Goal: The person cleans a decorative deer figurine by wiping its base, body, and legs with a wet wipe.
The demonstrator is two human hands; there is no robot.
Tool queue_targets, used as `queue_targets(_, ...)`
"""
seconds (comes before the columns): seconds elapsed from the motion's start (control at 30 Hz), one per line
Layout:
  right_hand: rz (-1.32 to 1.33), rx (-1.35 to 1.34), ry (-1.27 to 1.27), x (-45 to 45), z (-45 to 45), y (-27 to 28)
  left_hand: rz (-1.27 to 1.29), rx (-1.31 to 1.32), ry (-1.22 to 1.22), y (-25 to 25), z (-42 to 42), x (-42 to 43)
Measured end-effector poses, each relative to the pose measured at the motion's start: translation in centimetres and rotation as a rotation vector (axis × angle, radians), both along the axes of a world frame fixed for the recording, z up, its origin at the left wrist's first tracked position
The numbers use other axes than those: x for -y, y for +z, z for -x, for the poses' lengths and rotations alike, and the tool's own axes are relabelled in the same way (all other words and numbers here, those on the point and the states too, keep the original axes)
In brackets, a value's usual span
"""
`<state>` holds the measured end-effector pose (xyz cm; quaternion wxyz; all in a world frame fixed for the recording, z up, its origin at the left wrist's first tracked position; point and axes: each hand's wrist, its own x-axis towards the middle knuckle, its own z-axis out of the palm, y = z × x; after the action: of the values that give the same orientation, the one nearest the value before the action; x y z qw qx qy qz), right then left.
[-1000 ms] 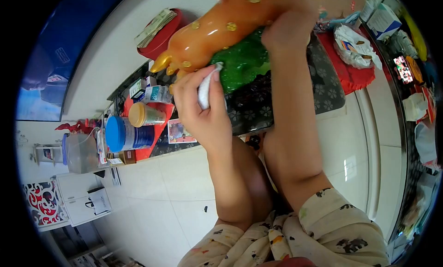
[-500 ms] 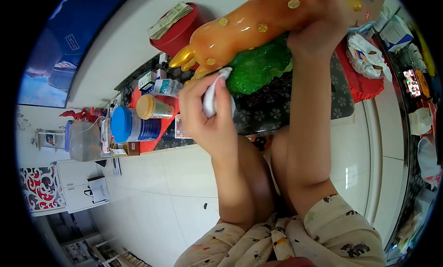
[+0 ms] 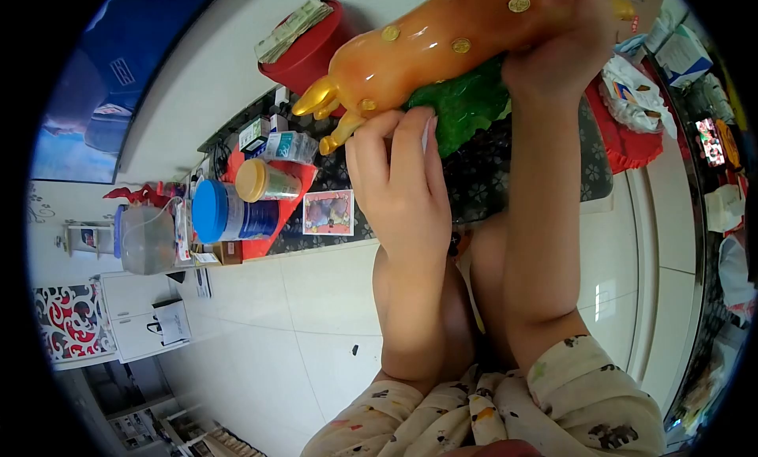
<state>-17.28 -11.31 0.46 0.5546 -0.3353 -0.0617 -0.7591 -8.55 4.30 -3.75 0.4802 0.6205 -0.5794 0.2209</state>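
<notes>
A glossy orange-brown animal figurine [image 3: 422, 50] with gold coin shapes and gold tips lies slanted across the top of the view. Beneath it is a shiny green, leaf-like piece [image 3: 466, 114]. My right hand [image 3: 557, 58] grips the figurine near its right end, the fingers partly out of sight behind it. My left hand [image 3: 403, 169] is closed on a white cloth [image 3: 427, 135], mostly hidden by the fingers, and presses at the figurine's underside beside a gold-tipped leg [image 3: 339, 133].
On the dark floral tabletop [image 3: 596, 161] stand a blue-lidded jar [image 3: 213, 211], a tan-lidded jar [image 3: 257, 181], small boxes and a picture card [image 3: 328, 212]. Behind is a red bucket [image 3: 316, 46] with banknotes on top. A plastic bag [image 3: 632, 94] lies right, on red cloth.
My left hand has moved right and slightly up along the figurine's underside, covering most of the cloth. The picture card now shows fully. The figurine appears slightly farther right.
</notes>
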Motion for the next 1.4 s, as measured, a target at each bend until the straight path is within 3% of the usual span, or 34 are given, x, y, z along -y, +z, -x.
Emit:
queue_targets(0.03,-0.016,0.001,-0.002,-0.3,-0.1,0.1,-0.001,-0.013,0.011,0.0,0.1,0.0)
queue_targets(0.1,-0.032,0.321,0.448,-1.0,0.0,0.4,-0.035,-0.06,0.061,0.3,0.7,-0.2)
queue_targets(0.17,-0.023,0.298,0.452,-1.0,0.0,0.3,-0.07,-0.092,0.101,0.6,1.1,-0.5)
queue_targets(0.23,0.011,-0.066,0.009,-0.7,-0.4,0.0,-0.108,-0.108,0.134,0.8,1.3,-0.7)
queue_targets(0.43,0.17,-0.054,-0.072,-0.6,-0.2,0.0,-0.212,-0.166,-0.024,2.0,0.1,-1.8)
queue_targets(0.67,0.098,-0.062,-0.023,-0.2,0.1,-0.6,-0.019,-0.233,0.136,2.9,-2.2,-3.7)
queue_targets(0.77,0.011,-0.025,-0.021,-0.9,0.1,-0.5,0.027,-0.211,0.08,3.4,-1.1,-3.5)
queue_targets(1.03,-0.084,-0.019,-0.026,-2.0,-0.6,0.8,-0.09,-0.237,-0.014,2.1,1.0,-1.9)
queue_targets(1.33,0.15,-0.089,0.041,-0.7,0.2,0.1,-0.214,-0.126,0.044,1.7,2.0,-1.1)
queue_targets(1.4,0.12,-0.029,0.087,-1.9,-0.1,0.5,-0.306,-0.284,0.077,2.0,2.4,-1.3)
